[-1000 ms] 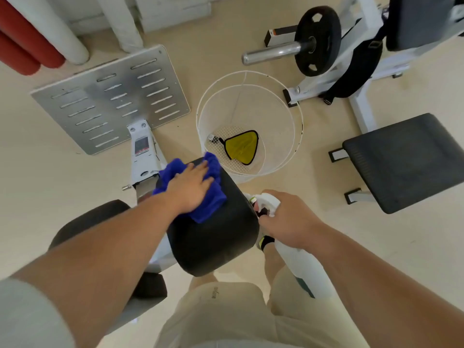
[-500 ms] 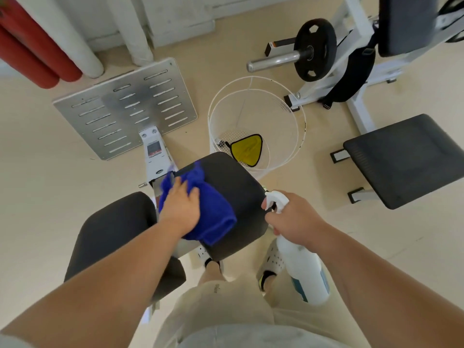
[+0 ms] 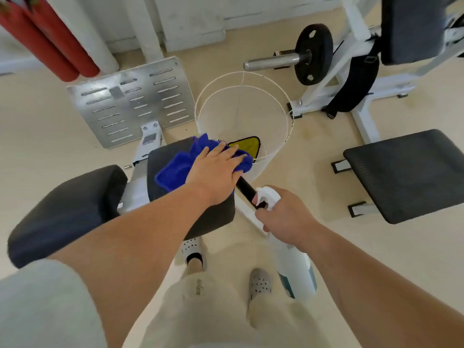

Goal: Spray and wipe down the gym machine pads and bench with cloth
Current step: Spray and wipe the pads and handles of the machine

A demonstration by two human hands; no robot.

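You are pressing your left hand point(image 3: 216, 172) flat on the blue cloth point(image 3: 175, 169). Its fingers point(image 3: 226, 151) are lying straight and slightly spread across the cloth, not curled round it. The cloth is lying bunched on the far top edge of the right-hand black pad point(image 3: 213, 217) of the machine, and its far corner is reaching toward the white wire basket point(image 3: 276, 96). A second black pad point(image 3: 65, 209) is sitting to the left, apart from the first, with the white frame showing between them.

Your right hand point(image 3: 286, 217) is gripping the white spray bottle point(image 3: 293, 270) by its neck. The fingers are curled round it just beneath the trigger head, and the bottle's body is hanging down below the hand, above the floor. The nozzle is pointing toward a black handle point(image 3: 247, 189) that is sticking out just beside the pad.

On the bottom of the basket, a yellow item with a black border point(image 3: 247, 144) is lying. To the right, well apart, a black bench seat point(image 3: 406, 172) is standing on the floor. A slotted metal footplate point(image 3: 130, 101) is showing beyond the pads.
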